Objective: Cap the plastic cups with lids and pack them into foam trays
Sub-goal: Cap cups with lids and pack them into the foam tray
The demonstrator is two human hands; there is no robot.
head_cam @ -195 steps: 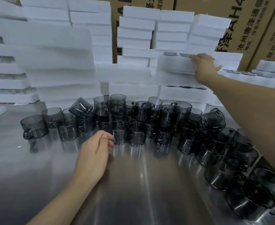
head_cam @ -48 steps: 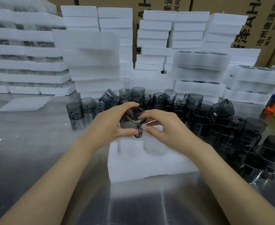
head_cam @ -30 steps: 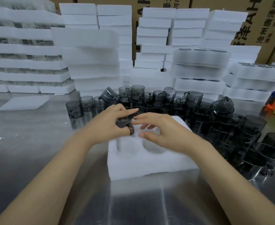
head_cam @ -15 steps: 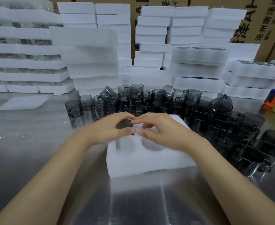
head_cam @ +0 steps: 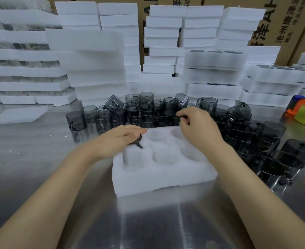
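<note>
The steel table (head_cam: 148,221) carries one white foam tray (head_cam: 166,175) at centre, directly ahead of the person. Its moulded pockets lie in two rows.

Left hand (head_cam: 119,139): palm down at the tray's 10 o'clock corner, fingers straight and laid flat. It presses on a dark smoke-grey cup (head_cam: 138,141) seated in the far-left pocket, with only the cup's rim and handle showing below the fingertips.

Right hand (head_cam: 198,130): over the tray's far edge at 1 o'clock, fingers curled. Thumb and forefinger pinch a small dark piece (head_cam: 181,118) at the near edge of the loose cups. Rim or handle cannot be told.

The loose cups (head_cam: 144,112) are uncapped and stand packed together from 11 o'clock of the tray round to 3 o'clock. Most are upright and a few are tipped on top of the others.

A flat foam slab (head_cam: 18,115) lies alone at 9 o'clock. An orange and yellow-green object (head_cam: 302,112) sits at the 3 o'clock edge.

Behind the cups are stacked foam trays (head_cam: 94,60). The stack at 1 o'clock (head_cam: 214,60) shows dark round tops in its upper tray. Printed cardboard cartons (head_cam: 282,24) stand at the rear.
</note>
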